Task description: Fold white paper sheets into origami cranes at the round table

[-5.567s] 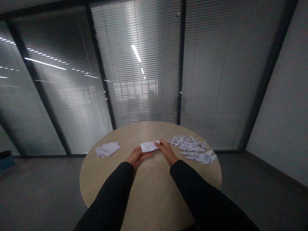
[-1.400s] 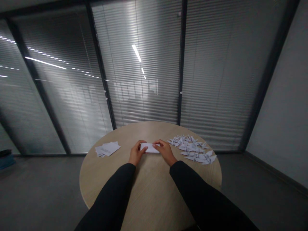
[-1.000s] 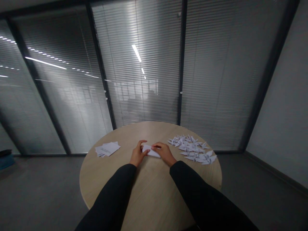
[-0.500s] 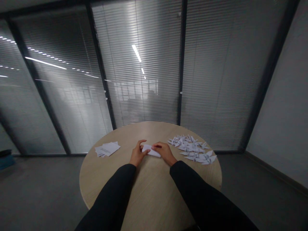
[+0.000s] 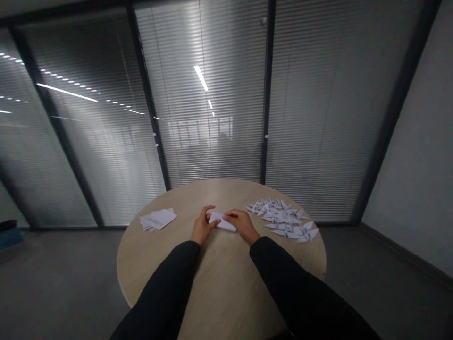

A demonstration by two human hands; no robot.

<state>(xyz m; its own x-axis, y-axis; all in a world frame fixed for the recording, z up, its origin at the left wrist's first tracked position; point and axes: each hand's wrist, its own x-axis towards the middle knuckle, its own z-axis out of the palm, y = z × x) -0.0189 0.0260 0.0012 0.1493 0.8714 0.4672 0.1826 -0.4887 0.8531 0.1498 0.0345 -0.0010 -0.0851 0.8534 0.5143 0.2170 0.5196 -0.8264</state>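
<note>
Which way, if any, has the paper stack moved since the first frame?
No: against the table rim, the paper stack shows no visible shift.

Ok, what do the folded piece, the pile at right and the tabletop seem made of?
Folded piece: paper, matte white, by its thin, straight edges. Pile: probably paper too, matte white, with sharp creased points. Tabletop: wood or wood-look laminate, low sheen; pale grain shows, but which is unclear.

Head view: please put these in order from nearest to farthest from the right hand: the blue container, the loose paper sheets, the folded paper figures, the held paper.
From the right hand:
1. held paper, touching it
2. folded paper figures, right side of the table
3. loose paper sheets, table's left side
4. blue container, picture's far left edge
</note>
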